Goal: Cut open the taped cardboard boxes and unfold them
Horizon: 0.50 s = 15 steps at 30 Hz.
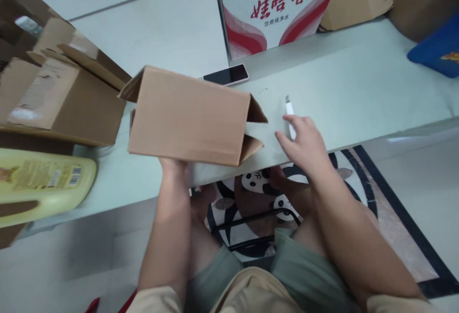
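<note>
A brown cardboard box [190,117] with flaps standing out at both ends is held tilted over the table's near edge. My left hand [172,164] supports it from below, and its fingers are hidden behind the cardboard. To the right, a slim white box cutter [289,107] with a grey tip lies on the table [344,88]. Over the cutter's near end is my right hand [303,140], thumb and index finger spread apart around it. The other fingers of that hand are partly hidden.
Behind the box lies a dark-screened phone [227,74]. A white-and-red carton [279,11] stands at the back, beside a loose cardboard piece [353,4]. Several brown boxes [86,100] and a yellow jug [46,184] crowd the left. A blue container [437,50] sits far right.
</note>
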Motion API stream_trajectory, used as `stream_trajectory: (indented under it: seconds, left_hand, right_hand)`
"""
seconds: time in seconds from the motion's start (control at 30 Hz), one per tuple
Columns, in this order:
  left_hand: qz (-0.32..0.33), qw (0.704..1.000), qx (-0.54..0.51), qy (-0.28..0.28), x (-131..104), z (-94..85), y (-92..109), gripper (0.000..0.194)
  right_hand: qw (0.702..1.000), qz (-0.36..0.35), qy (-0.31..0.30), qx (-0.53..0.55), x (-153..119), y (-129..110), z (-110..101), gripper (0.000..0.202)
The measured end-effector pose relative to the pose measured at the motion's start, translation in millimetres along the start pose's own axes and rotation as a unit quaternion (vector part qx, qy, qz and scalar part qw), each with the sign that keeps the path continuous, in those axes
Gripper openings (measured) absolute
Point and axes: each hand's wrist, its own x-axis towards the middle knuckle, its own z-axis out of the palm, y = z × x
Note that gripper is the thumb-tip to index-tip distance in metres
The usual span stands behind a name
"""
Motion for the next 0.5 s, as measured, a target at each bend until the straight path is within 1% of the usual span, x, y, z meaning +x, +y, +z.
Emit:
stream_trajectory:
  seconds: [0.03,0.07,0.1,0.13,0.2,0.27,0.3,0.33,0.4,0.47,0.5]
  left_hand:
    - [-0.013,0.999,-0.014,0.028,0.8,2.9,0.7,0.045]
    - [-0.031,0.998,-0.023,0.052,1.0,6.1,1.7,0.043]
    - [-0.055,0.996,-0.028,0.067,0.7,9.1,2.7,0.042]
    - [-0.083,0.994,-0.027,0.068,-0.1,11.6,3.2,0.041]
    - [-0.125,0.992,-0.009,0.032,-2.9,14.6,2.8,0.039]
    - [-0.144,0.989,0.018,-0.025,-6.9,15.5,0.5,0.036]
    - [-0.154,0.986,0.028,-0.049,-9.0,15.6,-1.0,0.034]
    - [-0.164,0.983,0.037,-0.068,-11.0,15.8,-2.6,0.032]
    - [-0.184,0.978,0.046,-0.091,-14.5,16.7,-5.3,0.028]
    - [-0.198,0.975,0.050,-0.092,-16.6,18.0,-6.9,0.029]
    - [-0.202,0.974,0.051,-0.091,-17.1,18.7,-7.3,0.031]
  right_hand:
    - [0.999,0.028,-0.039,-0.018,0.7,2.3,5.2,0.057]
    - [0.997,0.040,-0.064,-0.025,0.8,3.1,9.2,0.059]
    - [0.997,0.034,-0.071,-0.020,0.2,2.6,11.7,0.058]
    - [0.998,0.013,-0.065,0.003,-0.8,0.9,12.8,0.054]
    - [0.992,-0.051,-0.054,0.102,-3.7,-4.0,11.9,0.044]
    - [0.967,-0.106,-0.058,0.225,-6.6,-8.5,10.4,0.041]
    - [0.953,-0.121,-0.060,0.270,-7.8,-9.8,10.7,0.043]
    - [0.945,-0.129,-0.054,0.296,-8.6,-10.4,11.9,0.047]
    - [0.941,-0.137,-0.033,0.306,-9.3,-9.8,16.7,0.060]
    - [0.941,-0.144,-0.019,0.306,-9.0,-8.2,21.7,0.068]
    - [0.939,-0.149,-0.020,0.308,-8.9,-7.7,23.1,0.069]
